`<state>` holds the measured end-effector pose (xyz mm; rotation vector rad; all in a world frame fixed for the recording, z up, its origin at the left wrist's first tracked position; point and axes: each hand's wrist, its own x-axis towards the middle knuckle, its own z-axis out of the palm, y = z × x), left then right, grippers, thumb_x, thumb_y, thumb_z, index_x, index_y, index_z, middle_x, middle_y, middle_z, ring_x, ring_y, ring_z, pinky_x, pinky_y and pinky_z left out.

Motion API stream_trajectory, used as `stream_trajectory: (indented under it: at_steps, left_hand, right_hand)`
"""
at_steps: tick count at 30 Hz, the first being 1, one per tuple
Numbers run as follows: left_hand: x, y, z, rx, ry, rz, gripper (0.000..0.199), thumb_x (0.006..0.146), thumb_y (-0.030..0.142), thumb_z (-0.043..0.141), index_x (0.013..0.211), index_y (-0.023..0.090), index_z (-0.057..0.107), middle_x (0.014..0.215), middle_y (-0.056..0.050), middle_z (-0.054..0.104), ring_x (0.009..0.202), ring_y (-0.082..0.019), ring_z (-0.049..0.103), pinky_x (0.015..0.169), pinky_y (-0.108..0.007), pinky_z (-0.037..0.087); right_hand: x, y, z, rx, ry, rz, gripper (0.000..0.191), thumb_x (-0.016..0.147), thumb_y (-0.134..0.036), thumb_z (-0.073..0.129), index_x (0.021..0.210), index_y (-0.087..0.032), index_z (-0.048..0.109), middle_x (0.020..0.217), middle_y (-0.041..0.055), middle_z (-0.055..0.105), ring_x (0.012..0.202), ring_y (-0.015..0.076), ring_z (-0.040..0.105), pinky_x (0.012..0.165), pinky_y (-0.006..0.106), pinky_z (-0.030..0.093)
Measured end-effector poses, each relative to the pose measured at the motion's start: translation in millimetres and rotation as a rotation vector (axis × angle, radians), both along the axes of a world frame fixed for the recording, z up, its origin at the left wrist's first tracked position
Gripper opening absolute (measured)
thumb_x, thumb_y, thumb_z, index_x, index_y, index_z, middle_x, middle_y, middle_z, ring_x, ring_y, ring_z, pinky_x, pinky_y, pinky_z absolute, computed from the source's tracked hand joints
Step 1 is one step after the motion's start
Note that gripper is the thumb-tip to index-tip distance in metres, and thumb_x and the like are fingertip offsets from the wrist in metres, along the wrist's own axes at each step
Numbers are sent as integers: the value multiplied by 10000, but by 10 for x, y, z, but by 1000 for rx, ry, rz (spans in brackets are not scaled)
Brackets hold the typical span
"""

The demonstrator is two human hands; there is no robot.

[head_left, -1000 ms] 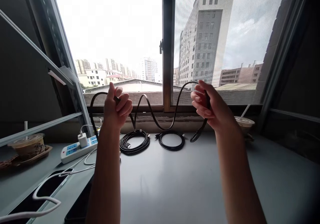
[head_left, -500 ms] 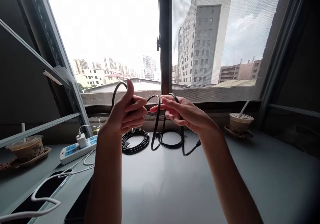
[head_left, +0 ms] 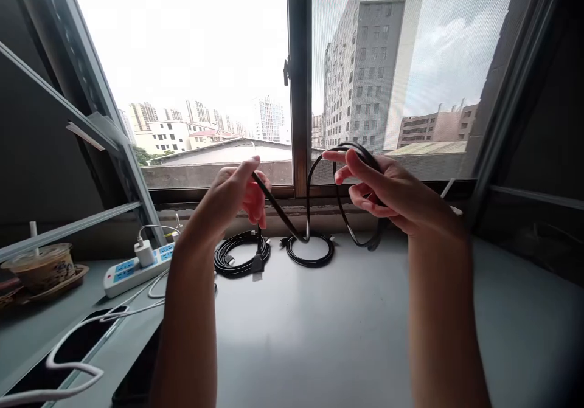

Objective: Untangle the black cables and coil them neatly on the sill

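Left hand (head_left: 235, 192) pinches a black cable (head_left: 308, 204) between thumb and fingers, while right hand (head_left: 387, 189), fingers loosely curled, holds the cable's gathered loops, all raised above the surface (head_left: 310, 335) toward its far edge, where a larger coil (head_left: 220, 259) and a smaller coil (head_left: 310, 263) lie

On the grey desk (head_left: 310, 341), a white power strip (head_left: 119, 283) with blue sockets carries a white charger (head_left: 144, 253), while a thick white cable (head_left: 75, 367) crosses a dark flat device (head_left: 68, 350). A lidded drink cup (head_left: 41, 268) with a straw (head_left: 33, 235) sits at far left, beside a slanting metal frame (head_left: 91, 67). Beyond the window (head_left: 182, 43), a tall grey building (head_left: 376, 73) rises at right under a cloudy sky (head_left: 447, 49).
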<state>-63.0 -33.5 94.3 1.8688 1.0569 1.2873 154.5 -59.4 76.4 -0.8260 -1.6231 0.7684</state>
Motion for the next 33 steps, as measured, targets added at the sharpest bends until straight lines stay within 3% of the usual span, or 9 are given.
stream_trajectory:
  at_steps: [3, 7, 11, 15, 20, 22, 24, 28, 33]
  left_hand:
    - [204, -30, -59, -6, 123, -137, 611, 925, 407, 301, 399, 155, 482, 303, -43, 432, 272, -120, 458, 379, -215, 372]
    - [337, 10, -115, 14, 155, -218, 653, 942, 428, 250, 406, 152, 503, 321, -39, 453, 283, -101, 457, 417, -212, 388]
    - [260, 94, -130, 151, 211, -208, 547, 903, 497, 368, 575, 140, 622, 423, -34, 553, 414, -110, 562, 530, -215, 448]
    - [182, 78, -93, 442, 126, -35, 333, 767, 476, 629, 818, 148, 623, 529, 2, 597, 510, -115, 596, 539, -209, 445]
    - [175, 32, -72, 695, 79, 68, 620, 604, 434, 778, 1124, 211, 522, 918, -26, 648, 867, -155, 624, 676, -220, 480]
    - [193, 84, -104, 657, 151, 10, 500, 657, 421, 743, 1075, 206, 572, 987, -38, 650, 900, -157, 615, 685, -220, 474]
    - [227, 184, -157, 582, 172, -22, 263, 759, 406, 651, 864, 165, 645, 821, -34, 671, 756, -133, 622, 638, -219, 462]
    - [320, 404, -270, 448, -60, 8, 496, 849, 376, 515, 403, 163, 477, 402, -13, 507, 509, -114, 585, 601, -236, 468]
    - [377, 461, -302, 236, -444, -8, 575, 855, 320, 491, 333, 194, 288, 284, 51, 235, 380, -90, 529, 465, -194, 401]
  right_hand:
    - [-122, -50, -16, -2, -215, 60, 544, 811, -636, 511, 843, -98, 593, 464, -26, 398, 345, 19, 344, 309, 124, 195]
    - [-225, -105, -38, 69, -400, 96, 345, 735, -442, 679, 835, -120, 605, 517, -34, 475, 365, 22, 389, 330, 115, 286]
    - [-198, -58, -49, 173, -332, -267, 153, 736, -244, 639, 754, -92, 637, 555, -14, 508, 441, 16, 420, 378, 100, 287]
    - [-121, 85, -47, 268, -227, -511, 170, 758, -155, 560, 835, -108, 704, 508, -22, 469, 432, 17, 374, 401, 125, 276]
    - [-129, 136, -28, 408, -59, -571, 169, 724, -116, 562, 814, -99, 704, 569, -6, 538, 446, 21, 414, 428, 136, 326]
    - [-169, 90, -17, 462, 15, -544, 165, 718, -118, 563, 813, -99, 696, 575, -8, 539, 428, 16, 404, 408, 133, 315]
    - [-218, 22, -5, 483, 79, -522, 161, 719, -135, 568, 820, -104, 689, 521, -25, 490, 391, 11, 372, 368, 124, 266]
    - [-320, -87, 14, 477, 105, -439, 161, 721, -190, 590, 833, -122, 684, 473, -48, 435, 359, 4, 335, 336, 114, 227]
    - [-413, -10, -3, 443, 98, -369, 148, 717, -180, 586, 820, -123, 676, 490, -53, 457, 384, 5, 384, 350, 98, 283]
